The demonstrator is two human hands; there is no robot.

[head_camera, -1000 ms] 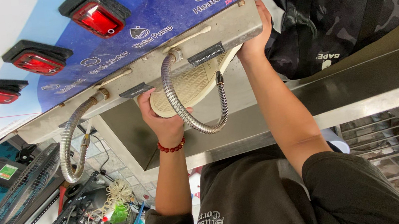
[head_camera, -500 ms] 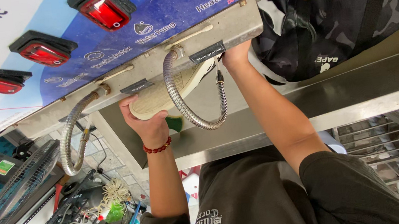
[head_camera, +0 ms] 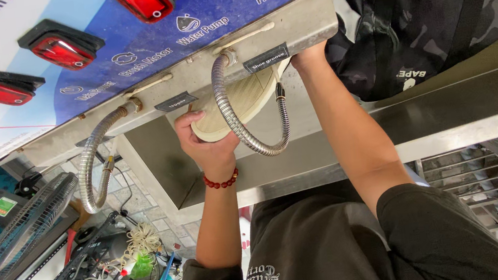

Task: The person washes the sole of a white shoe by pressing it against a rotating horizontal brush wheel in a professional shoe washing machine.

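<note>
**shoe held under a steel washing machine**

a workshop, seen at an odd tilt: a steel machine (head_camera: pixel 287 35) with a blue control panel (head_camera: pixel 203 14) and red switches (head_camera: pixel 60 46). the left hand (head_camera: pixel 205 142) is closed around the toe of a cream shoe (head_camera: pixel 238 100), held sole-out behind a looped flexible metal hose (head_camera: pixel 255 142). the right hand (head_camera: pixel 308 58) touches the shoe's far end; its grip is hidden. a fan (head_camera: pixel 21 228) stands at lower left.

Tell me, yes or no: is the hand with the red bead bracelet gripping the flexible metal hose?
No: that hand holds the toe end of the cream shoe, while the flexible metal hose loops in front of it, ungripped.
</note>
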